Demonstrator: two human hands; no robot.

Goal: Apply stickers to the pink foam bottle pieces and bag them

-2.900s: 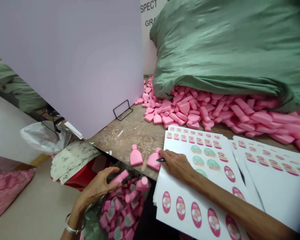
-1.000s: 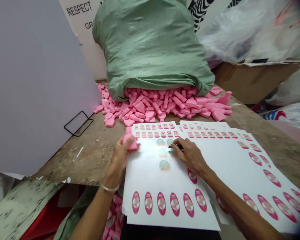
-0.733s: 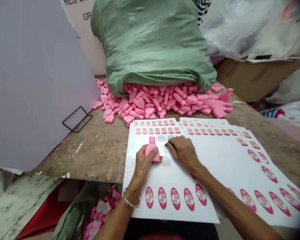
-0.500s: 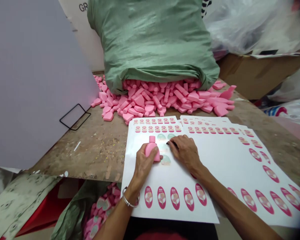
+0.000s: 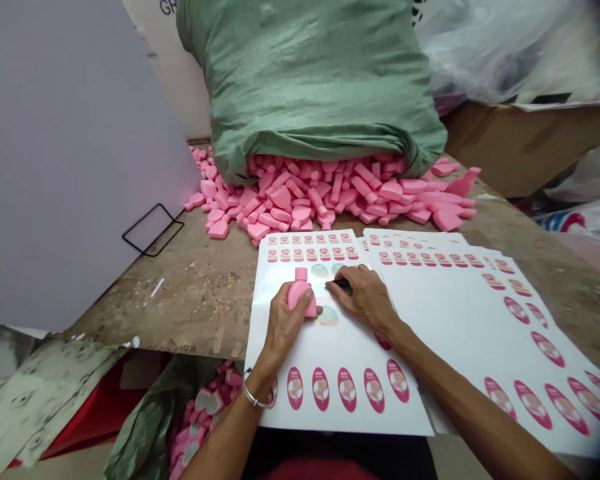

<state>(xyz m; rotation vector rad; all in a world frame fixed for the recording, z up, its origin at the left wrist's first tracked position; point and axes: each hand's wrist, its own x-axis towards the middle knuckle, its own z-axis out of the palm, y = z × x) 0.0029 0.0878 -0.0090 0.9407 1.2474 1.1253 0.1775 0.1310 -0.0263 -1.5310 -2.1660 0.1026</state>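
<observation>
My left hand (image 5: 286,320) is closed round a small pink plastic bottle (image 5: 301,295), its cap pointing away from me, just above a sticker sheet (image 5: 325,347). In my right hand (image 5: 363,297) is a slim black tool (image 5: 341,285); its exact kind is hidden by my fingers. The tool's tip points left, near pale green labels (image 5: 329,315) in the middle of the sheet. Small pink labels line the far end of this sheet, and oval magenta labels (image 5: 347,389) run along its near edge.
A green sack (image 5: 315,80) spills a heap of pink bottles (image 5: 300,200) across the back of the table. More sticker sheets (image 5: 445,307) lie to the right. A black wire frame (image 5: 153,230) stands by the pale panel (image 5: 80,147). Below the table edge, another sack (image 5: 145,413) holds labelled bottles.
The black tool shows more clearly between my right fingers, and that hand has shifted slightly left. My left hand keeps its hold on the bottle. The whole view has tilted a little.
</observation>
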